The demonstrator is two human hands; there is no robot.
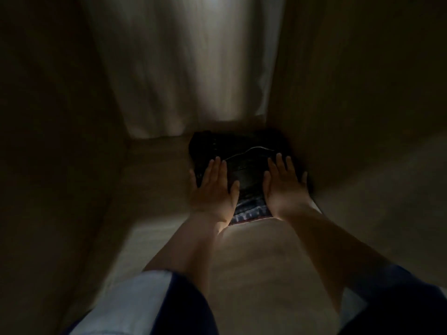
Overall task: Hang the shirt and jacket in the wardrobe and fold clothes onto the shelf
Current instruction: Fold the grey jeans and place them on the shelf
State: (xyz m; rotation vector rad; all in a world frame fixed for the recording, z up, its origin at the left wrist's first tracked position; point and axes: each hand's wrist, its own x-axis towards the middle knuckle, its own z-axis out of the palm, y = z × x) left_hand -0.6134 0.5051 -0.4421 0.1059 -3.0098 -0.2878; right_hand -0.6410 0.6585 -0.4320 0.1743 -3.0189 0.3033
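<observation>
At the back right corner of the dim beige wardrobe shelf [154,170], a folded black garment [242,146] sits atop a folded plaid cloth [249,210]. Left hand [212,187] and right hand [284,187] both lie flat on the pile, fingers straight, gripping nothing.

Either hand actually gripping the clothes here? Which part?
No grip. Left hand and right hand lie flat, fingers straight, on the folded clothes on the shelf.
</observation>
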